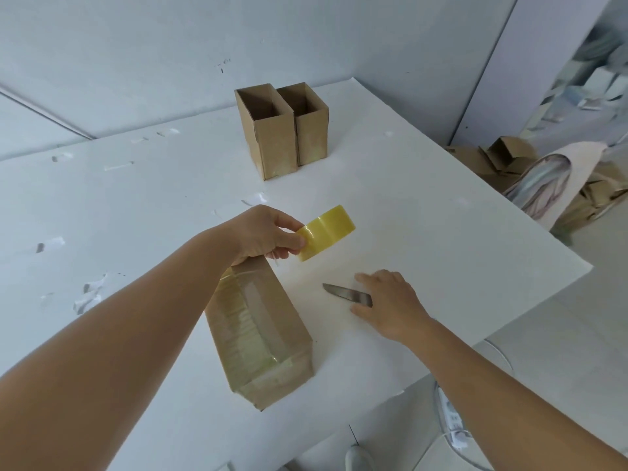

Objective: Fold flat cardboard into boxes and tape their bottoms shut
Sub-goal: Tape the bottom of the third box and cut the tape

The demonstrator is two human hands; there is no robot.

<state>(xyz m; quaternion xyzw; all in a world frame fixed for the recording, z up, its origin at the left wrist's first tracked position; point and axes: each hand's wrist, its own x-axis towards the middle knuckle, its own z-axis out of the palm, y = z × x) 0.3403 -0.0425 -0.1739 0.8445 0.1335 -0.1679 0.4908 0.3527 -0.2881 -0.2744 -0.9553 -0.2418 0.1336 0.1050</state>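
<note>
The left hand (268,232) holds a yellow tape roll (324,232) above the taped brown cardboard box (258,331). The right hand (387,304) lies flat, fingers straight, on a small metal knife (343,294).

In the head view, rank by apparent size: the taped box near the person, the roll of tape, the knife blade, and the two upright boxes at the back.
1. Taped box, largest, though nearest the camera.
2. Two upright boxes: alike, unranked.
3. Tape roll.
4. Knife blade, partly under the right hand.
</note>
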